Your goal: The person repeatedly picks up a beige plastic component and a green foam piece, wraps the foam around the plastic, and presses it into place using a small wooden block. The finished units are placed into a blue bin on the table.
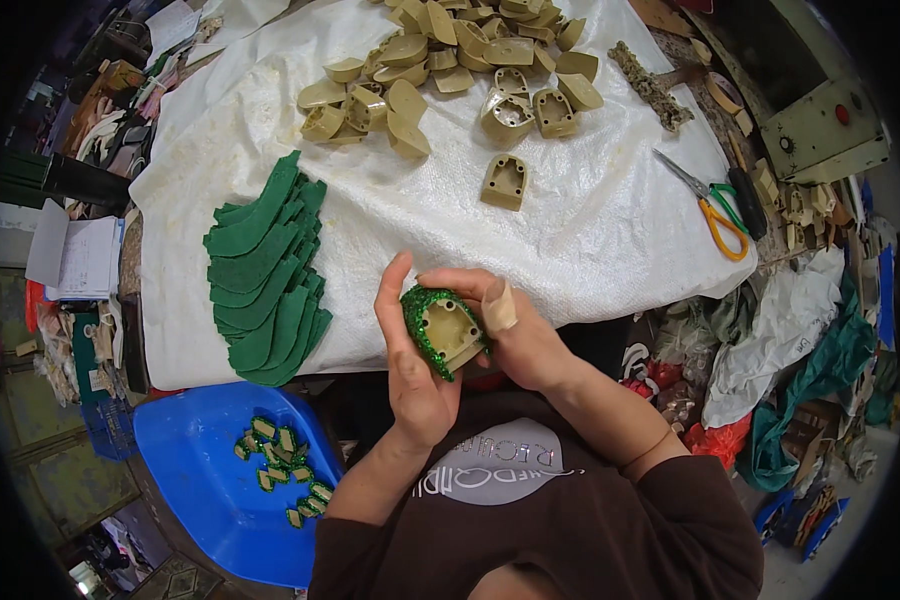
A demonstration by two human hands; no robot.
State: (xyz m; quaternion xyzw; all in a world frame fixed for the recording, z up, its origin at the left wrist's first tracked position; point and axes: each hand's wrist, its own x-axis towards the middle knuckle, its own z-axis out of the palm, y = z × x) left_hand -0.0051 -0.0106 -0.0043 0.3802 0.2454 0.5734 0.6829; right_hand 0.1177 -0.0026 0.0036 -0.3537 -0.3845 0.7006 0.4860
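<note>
Between my two hands, above the front edge of the white sheet, is a beige plastic shoe heel (448,333) with a green glitter covering around its side. Its hollow face with small holes points up. My left hand (415,385) is closed along the heel's left side, with a finger stretched upward. My right hand (520,340) grips the right side, fingers bent over the top edge; a strip of tan tape is wrapped on one digit. To the left lies a fanned stack of curved green cover pieces (265,270). One bare heel (505,182) lies beyond my hands.
A heap of bare beige heels (460,50) covers the far part of the white sheet (370,200). Orange-and-green-handled scissors (715,210) lie at the right. A blue plastic basin (185,510) at lower left holds several green glitter-covered heels (282,460). Plastic bags (780,340) crowd the right side.
</note>
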